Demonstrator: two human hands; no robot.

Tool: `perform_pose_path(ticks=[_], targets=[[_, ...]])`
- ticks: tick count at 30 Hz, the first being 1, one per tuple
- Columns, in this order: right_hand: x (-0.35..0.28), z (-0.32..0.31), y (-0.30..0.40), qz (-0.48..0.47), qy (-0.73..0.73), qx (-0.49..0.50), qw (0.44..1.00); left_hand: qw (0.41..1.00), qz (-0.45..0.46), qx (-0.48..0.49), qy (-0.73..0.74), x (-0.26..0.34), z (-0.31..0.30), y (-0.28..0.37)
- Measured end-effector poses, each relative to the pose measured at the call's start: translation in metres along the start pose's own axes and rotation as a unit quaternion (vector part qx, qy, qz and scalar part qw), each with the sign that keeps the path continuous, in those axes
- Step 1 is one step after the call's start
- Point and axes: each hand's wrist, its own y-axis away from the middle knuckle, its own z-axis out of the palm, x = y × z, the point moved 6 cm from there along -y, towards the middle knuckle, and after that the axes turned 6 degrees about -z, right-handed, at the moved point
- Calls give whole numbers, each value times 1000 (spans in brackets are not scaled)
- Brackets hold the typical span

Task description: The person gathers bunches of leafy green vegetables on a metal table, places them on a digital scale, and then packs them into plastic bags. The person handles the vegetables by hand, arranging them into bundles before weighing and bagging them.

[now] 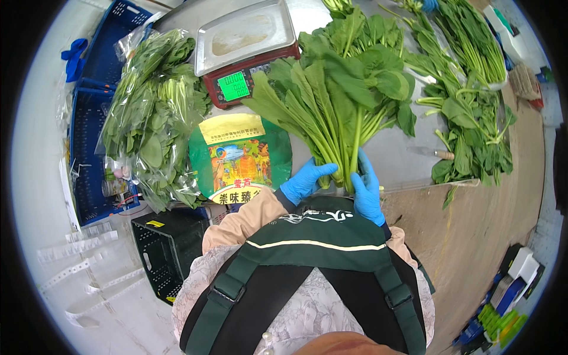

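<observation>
A bunch of leafy greens (328,106) lies between my two blue-gloved hands, its stem ends towards me at the table's near edge. My left hand (306,179) holds the stems from the left, near their cut ends. On the right side, my right hand (367,191) is curved against the same stems. Beyond the bunch, more leafy greens (381,31) are piled. To its upper left stands a digital scale (246,53) with a metal tray and a lit green display. A round green printed sheet (242,159) lies left of my hands.
Clear bags of greens (153,120) are heaped at left, beside blue plastic crates (82,155). A black crate (164,248) stands below. Loose greens (472,133) and a wooden-handled knife (443,154) lie at right. A blue-gloved hand (429,5) shows at the top edge.
</observation>
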Motion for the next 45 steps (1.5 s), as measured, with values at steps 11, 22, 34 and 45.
perform_pose_path(ticks=[11,22,34,45], targets=[[-60,130,-103,-169,2,-109,980,933,224,119,-254,187,7,45],[-22,292,-339,-256,164,-125,944,814,298,268,-421,436,-162,-61],[-47,213,-404,-224,168,-66,958,797,364,376,-301,448,-154,86],[-12,170,-403,-83,165,-103,977,540,259,643,-478,162,-184,267]])
